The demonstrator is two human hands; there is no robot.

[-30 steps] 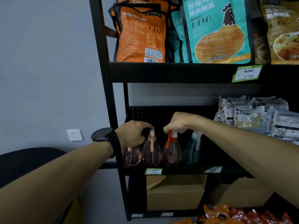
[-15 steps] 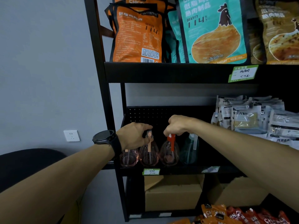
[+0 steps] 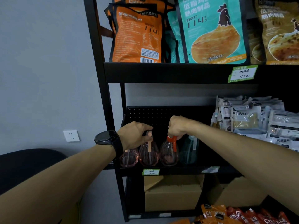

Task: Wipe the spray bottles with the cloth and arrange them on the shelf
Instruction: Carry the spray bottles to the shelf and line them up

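Observation:
Several small spray bottles stand in a row on the black middle shelf point(image 3: 178, 171). My left hand point(image 3: 134, 136) grips the pale pink spray head of the second pink bottle point(image 3: 148, 155); a further pink bottle point(image 3: 129, 157) stands at its left, partly behind my wrist. My right hand point(image 3: 177, 126) pinches the red-orange trigger head of the reddish bottle point(image 3: 169, 155). A teal bottle point(image 3: 188, 151) stands at the row's right end, untouched. No cloth shows in view.
Clear food packets point(image 3: 252, 120) crowd the same shelf's right side. Chicken bags point(image 3: 139, 33) fill the shelf above. Cardboard boxes point(image 3: 173, 193) sit below, orange packets point(image 3: 239, 215) lie at the bottom right, and a dark chair point(image 3: 24, 165) stands left near a wall socket point(image 3: 71, 135).
The view has shifted slightly. Both hands keep their hold on the two spray heads; the red trigger head has turned under my right hand.

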